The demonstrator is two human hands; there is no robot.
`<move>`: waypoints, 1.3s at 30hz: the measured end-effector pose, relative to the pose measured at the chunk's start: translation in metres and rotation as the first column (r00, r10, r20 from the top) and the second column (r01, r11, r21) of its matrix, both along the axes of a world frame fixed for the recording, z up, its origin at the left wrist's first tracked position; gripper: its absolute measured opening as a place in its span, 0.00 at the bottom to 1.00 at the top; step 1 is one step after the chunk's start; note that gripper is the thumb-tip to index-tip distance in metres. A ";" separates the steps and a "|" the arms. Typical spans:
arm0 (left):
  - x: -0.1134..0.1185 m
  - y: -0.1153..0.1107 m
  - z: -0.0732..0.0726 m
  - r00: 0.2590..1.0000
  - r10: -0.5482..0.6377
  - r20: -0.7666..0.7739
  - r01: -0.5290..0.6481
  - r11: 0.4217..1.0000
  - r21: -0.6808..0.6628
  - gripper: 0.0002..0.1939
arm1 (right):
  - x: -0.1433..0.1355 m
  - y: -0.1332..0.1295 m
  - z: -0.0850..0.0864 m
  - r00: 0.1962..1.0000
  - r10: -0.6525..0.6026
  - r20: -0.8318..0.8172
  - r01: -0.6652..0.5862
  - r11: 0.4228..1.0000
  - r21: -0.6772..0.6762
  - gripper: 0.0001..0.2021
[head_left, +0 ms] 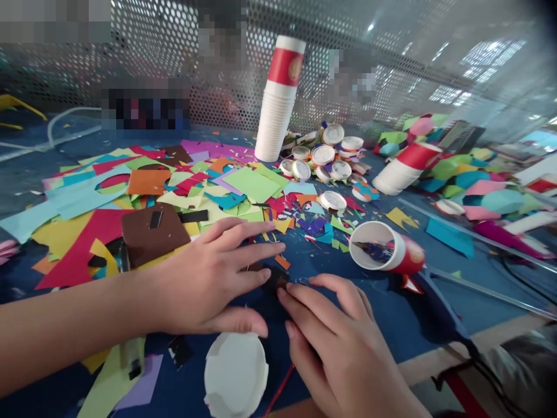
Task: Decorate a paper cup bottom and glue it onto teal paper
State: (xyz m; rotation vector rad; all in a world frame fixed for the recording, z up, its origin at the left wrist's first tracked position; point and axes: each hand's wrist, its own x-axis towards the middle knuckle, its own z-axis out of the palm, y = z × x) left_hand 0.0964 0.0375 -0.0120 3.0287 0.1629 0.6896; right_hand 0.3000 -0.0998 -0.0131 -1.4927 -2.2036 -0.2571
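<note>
My left hand (204, 273) is spread palm down low over the table, its fingers apart and nothing in it. Just past its fingertips lies a small dark brown or black piece (277, 280), whose exact shape I cannot make out. The bent fingertips of my right hand (333, 331) touch the near side of that piece, with the thumb apart. Below my left thumb is a white paper disc (236, 374) with an uneven rim. A thin red strip (281, 388) runs beside it, partly under my right hand. A marker (130, 354) lies partly hidden beneath my left forearm.
Colored paper scraps (174, 186) cover the left and middle. A tall paper cup stack (276, 110) stands behind them, beside several white discs (322, 155). A tipped cup (369, 247) and a blue glue gun (446, 307) lie right, near clear rods (491, 293). Perforated metal (165, 64) stands behind.
</note>
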 end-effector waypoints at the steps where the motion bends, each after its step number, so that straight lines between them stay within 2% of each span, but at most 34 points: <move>1: 0.000 0.002 0.001 1.000 0.029 0.000 -0.029 0.997 -0.075 0.30 | -0.001 0.000 0.000 1.000 -0.003 -0.024 0.003 1.000 -0.007 0.14; 4: 0.001 0.007 0.004 0.991 0.131 0.031 -0.119 0.961 -0.250 0.23 | -0.003 0.002 0.000 0.994 -0.017 -0.104 0.011 0.998 -0.060 0.14; 6: 0.001 0.010 0.005 0.985 0.161 0.059 -0.140 0.953 -0.270 0.18 | -0.003 0.002 0.000 0.989 -0.026 -0.148 0.011 0.995 -0.098 0.13; 8: 0.001 0.011 0.006 0.988 0.138 0.067 -0.119 0.966 -0.228 0.15 | -0.002 0.002 0.000 0.985 -0.031 -0.171 0.010 0.992 -0.122 0.13; 15: 0.000 0.004 0.005 0.999 0.015 0.046 -0.016 0.999 0.030 0.16 | -0.004 0.001 -0.002 0.987 -0.041 -0.157 0.019 0.990 -0.142 0.13; 19: 0.003 0.003 0.005 0.999 -0.027 0.036 0.021 0.986 0.166 0.13 | -0.006 0.000 -0.001 0.989 -0.039 -0.143 0.016 0.988 -0.157 0.14; 23: 0.004 0.004 0.004 0.995 -0.101 0.005 0.095 0.943 0.318 0.14 | -0.006 0.000 -0.001 0.990 -0.040 -0.133 0.017 0.985 -0.169 0.14; 39: 0.004 0.003 0.006 0.991 -0.131 -0.022 0.128 0.902 0.413 0.16 | -0.007 -0.002 -0.002 0.990 -0.048 -0.132 0.023 0.983 -0.182 0.14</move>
